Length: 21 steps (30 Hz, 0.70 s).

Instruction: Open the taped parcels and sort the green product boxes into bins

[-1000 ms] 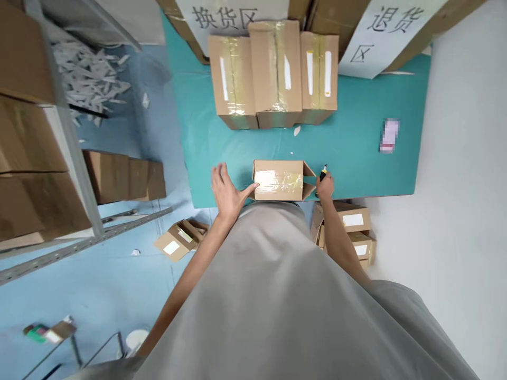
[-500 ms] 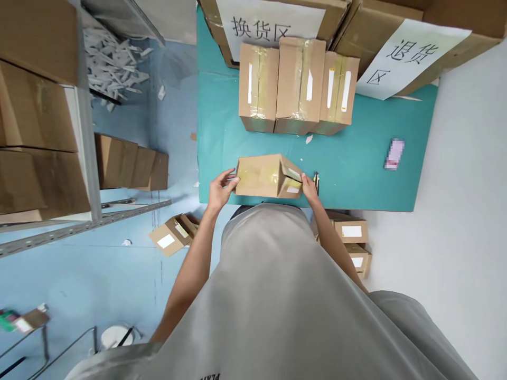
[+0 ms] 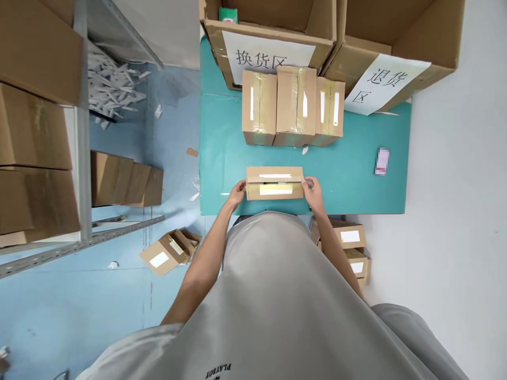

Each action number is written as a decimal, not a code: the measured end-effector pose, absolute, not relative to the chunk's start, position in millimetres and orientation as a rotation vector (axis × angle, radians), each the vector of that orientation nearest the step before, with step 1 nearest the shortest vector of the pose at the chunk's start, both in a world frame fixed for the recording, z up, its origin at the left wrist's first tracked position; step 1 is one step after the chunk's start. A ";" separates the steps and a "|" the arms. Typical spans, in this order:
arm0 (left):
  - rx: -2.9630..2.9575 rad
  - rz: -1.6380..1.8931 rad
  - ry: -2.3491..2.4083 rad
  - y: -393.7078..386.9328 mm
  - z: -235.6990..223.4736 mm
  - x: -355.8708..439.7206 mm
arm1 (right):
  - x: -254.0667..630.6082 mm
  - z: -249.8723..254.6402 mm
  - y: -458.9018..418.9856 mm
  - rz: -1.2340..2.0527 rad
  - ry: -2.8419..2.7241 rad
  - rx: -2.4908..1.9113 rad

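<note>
A small cardboard box [image 3: 253,192] is near the front edge of the green table, its slit top facing up between two flaps. Each flap carries a white label strip, and the gap shows something dark and pale that I cannot make out. My left hand [image 3: 237,194] grips the box's left end, fingers closed against it. At the opposite end, my right hand [image 3: 314,195] holds the right corner by the flaps between thumb and fingers.
Three taped boxes [image 3: 295,113] stand in a row farther back. Behind them are two large open cartons [image 3: 273,39] with Chinese signs. A blurred pink object [image 3: 382,161] lies at right on the green table [image 3: 222,158]. Shelving with boxes [image 3: 37,137] rises at left.
The box has been turned so its slit, labelled top now faces up. Both hands have moved with it and stay on its ends. The view has tilted to show more of the large cartons.
</note>
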<state>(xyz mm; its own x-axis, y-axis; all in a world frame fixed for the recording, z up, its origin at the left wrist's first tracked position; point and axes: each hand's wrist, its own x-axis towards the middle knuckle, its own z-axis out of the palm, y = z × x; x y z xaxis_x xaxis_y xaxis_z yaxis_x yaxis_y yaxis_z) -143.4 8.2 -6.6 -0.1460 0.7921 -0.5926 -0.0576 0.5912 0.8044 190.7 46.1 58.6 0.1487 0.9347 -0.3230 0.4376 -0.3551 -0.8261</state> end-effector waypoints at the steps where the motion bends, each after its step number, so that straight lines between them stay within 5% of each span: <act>1: 0.698 0.856 1.583 8.9 -4.1 -142.4 | 189.1 58.2 48.3 1.161 -1.315 -1.847; 12: 0.973 0.876 1.552 -28.2 67.0 -137.8 | 172.2 93.7 80.8 1.128 -1.505 -1.671; 21: 1.723 0.245 1.582 -33.8 103.7 -117.0 | 128.9 87.9 113.6 0.992 -2.303 -1.780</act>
<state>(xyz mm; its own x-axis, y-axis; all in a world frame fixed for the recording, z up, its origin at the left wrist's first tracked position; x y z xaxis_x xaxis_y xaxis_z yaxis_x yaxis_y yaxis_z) -117.0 -33.8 103.7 0.2104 0.9137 -0.3478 0.7657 0.0672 0.6397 128.9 113.6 87.9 -0.3285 0.8874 -0.3234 0.8446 0.1227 -0.5211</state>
